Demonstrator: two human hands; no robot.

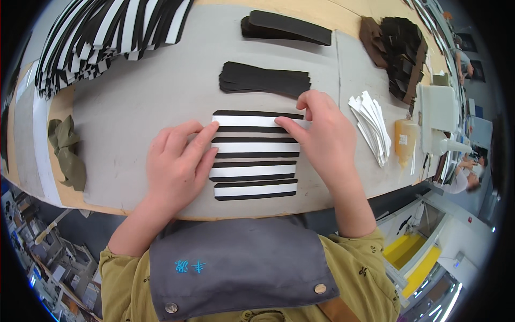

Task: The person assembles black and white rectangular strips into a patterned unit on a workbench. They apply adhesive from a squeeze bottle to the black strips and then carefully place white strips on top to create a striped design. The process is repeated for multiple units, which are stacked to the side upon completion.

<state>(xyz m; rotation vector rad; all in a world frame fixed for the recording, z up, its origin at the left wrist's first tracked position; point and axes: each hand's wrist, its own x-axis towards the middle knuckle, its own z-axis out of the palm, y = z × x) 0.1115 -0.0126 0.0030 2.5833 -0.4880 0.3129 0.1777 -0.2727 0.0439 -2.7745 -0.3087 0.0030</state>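
Four-sided black strips (255,147), several of them, lie one below another, each with a narrower white strip along its middle. My left hand (174,158) is at their left ends, its index fingertip on the left end of the topmost white strip (244,122) and its thumb lower down, apart from the finger. At the other end, my right hand (327,131) rests its thumb on that same white strip, the index finger bent above the black edge. Both hands have thumb and index finger apart, touching the piece without visibly gripping it.
Two stacks of black strips (263,79) lie beyond the row. White strips (373,126), a yellowish bottle (405,140) and a dark brown bundle (399,56) are at right. Striped pieces (107,35) heap up far left; an olive cloth (67,153) lies left.
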